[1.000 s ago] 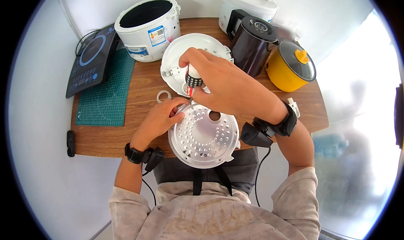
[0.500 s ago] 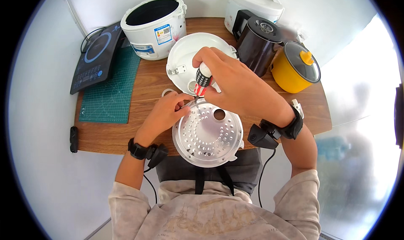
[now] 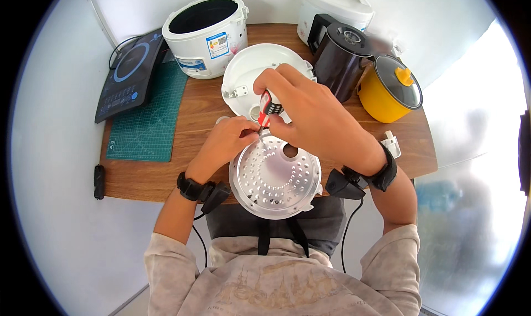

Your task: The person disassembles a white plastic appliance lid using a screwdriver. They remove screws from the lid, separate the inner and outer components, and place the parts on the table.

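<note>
My right hand point(image 3: 312, 111) is closed around the handle of a screwdriver point(image 3: 265, 117) patterned in red, white and black. Its tip points down at the far edge of a round silvery metal plate point(image 3: 276, 175), which has many small dimples and one larger hole. The plate overhangs the table's front edge, over my lap. My left hand point(image 3: 224, 144) has its fingertips pinched together beside the screwdriver's tip at the plate's far rim; what lies between them is hidden. Just behind the plate lies a white round lid point(image 3: 265, 56), inner side up, with a hinge piece at its left.
At the back left stands a white rice cooker body point(image 3: 238, 36), left of it an induction cooker point(image 3: 130, 72) on a green cutting mat point(image 3: 146, 125). A dark kettle point(image 3: 340, 61), another white cooker point(image 3: 337, 0) and a yellow pot point(image 3: 381, 100) stand right. A white plug-like piece point(image 3: 391, 144) lies near the right edge.
My left fingertips have shifted right, closer to the screwdriver's tip. The screwdriver's handle shows a different side, so it has turned in my right hand.
</note>
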`<move>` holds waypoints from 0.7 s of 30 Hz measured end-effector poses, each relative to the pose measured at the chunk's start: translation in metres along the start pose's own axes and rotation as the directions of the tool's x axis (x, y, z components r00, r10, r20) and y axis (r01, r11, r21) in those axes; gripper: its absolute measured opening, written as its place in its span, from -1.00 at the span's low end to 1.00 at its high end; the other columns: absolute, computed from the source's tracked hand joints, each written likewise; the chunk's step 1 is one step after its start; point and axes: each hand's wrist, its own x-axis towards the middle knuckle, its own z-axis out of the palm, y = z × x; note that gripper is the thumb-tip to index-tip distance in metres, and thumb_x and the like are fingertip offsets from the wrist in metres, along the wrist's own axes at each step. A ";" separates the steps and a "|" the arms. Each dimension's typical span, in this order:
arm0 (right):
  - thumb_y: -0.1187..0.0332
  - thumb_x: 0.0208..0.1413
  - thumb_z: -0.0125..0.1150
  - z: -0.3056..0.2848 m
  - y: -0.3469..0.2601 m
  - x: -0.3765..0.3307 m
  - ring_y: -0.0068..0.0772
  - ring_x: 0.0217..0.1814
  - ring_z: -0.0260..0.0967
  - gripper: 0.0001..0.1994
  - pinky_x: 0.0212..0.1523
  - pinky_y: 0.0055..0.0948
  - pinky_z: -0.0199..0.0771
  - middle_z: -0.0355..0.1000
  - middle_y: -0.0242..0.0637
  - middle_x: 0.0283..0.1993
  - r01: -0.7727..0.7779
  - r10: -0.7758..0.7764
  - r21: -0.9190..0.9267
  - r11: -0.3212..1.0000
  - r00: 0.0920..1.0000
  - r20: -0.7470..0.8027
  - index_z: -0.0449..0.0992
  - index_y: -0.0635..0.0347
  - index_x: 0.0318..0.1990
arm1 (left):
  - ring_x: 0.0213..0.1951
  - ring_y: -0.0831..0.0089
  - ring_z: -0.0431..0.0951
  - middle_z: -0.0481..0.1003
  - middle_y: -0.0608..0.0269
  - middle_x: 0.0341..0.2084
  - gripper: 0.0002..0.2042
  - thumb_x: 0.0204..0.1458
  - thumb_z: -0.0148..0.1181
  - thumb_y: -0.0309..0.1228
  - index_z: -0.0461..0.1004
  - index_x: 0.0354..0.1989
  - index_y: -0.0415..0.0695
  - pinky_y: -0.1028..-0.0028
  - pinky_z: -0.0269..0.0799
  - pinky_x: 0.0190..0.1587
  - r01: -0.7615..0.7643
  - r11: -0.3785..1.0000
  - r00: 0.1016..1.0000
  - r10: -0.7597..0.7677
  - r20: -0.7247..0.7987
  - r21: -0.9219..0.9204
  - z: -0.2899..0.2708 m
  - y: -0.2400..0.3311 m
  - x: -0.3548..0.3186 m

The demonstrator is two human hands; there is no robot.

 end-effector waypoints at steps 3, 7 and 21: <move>0.60 0.02 0.24 -0.001 -0.008 0.000 0.04 -0.21 0.45 -0.66 -0.18 -0.12 0.50 0.37 -0.12 -0.15 0.001 -0.004 0.057 0.998 0.999 0.048 0.37 0.19 -0.03 | -0.32 0.11 0.64 0.64 0.03 -0.36 -0.82 0.04 0.30 -0.41 0.66 -0.22 -0.20 0.27 0.52 -0.22 -0.007 1.000 1.000 0.007 -0.015 0.016 -0.003 0.001 -0.001; 0.64 -0.01 0.26 -0.002 -0.010 0.000 0.06 -0.13 0.44 -0.64 -0.15 -0.12 0.50 0.40 -0.11 -0.12 0.045 -0.048 0.077 0.996 0.998 0.044 0.38 0.19 -0.04 | -0.32 0.10 0.63 0.63 0.06 -0.39 -0.83 0.04 0.31 -0.38 0.66 -0.23 -0.16 0.26 0.51 -0.24 0.038 0.997 0.999 -0.035 -0.039 0.061 -0.006 0.009 -0.001; 0.56 -0.10 0.37 -0.017 0.015 -0.024 -0.16 -0.25 0.51 -0.58 -0.26 -0.35 0.54 0.46 -0.24 -0.12 0.062 -0.058 0.018 0.998 0.987 -0.152 0.45 0.16 -0.02 | -0.25 0.21 0.56 0.54 0.15 -0.31 -0.83 0.09 0.27 -0.41 0.51 -0.18 -0.17 0.28 0.47 -0.18 -0.042 0.999 0.998 0.041 -0.049 -0.007 0.002 0.000 -0.007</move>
